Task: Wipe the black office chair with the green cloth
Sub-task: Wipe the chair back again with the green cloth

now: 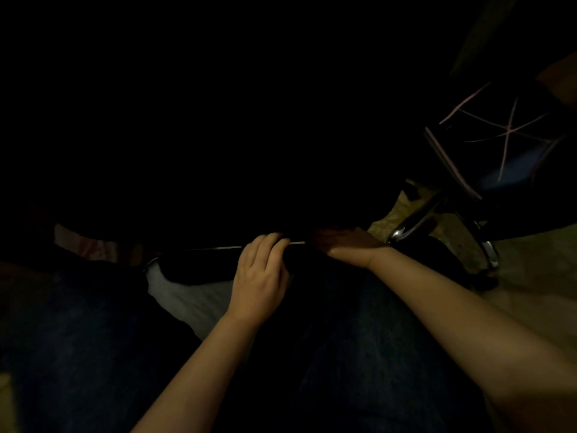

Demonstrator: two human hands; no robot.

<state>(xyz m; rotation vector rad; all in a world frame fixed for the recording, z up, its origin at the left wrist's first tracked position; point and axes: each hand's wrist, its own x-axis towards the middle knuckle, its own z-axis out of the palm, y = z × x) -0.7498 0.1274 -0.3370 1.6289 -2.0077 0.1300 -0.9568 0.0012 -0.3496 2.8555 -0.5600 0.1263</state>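
The view is very dark. The black office chair fills the upper middle as a black mass, and a thin bright line marks its near edge. My left hand is at that edge with its fingers curled over it. My right hand lies just to the right, palm down and in deep shadow, so its fingers are hard to make out. I cannot see the green cloth. Whether it lies under my right hand cannot be told.
At the right stands another chair with a dark blue seat marked by thin pink lines, on chrome legs. My legs in blue jeans fill the bottom. A pale patch shows between them.
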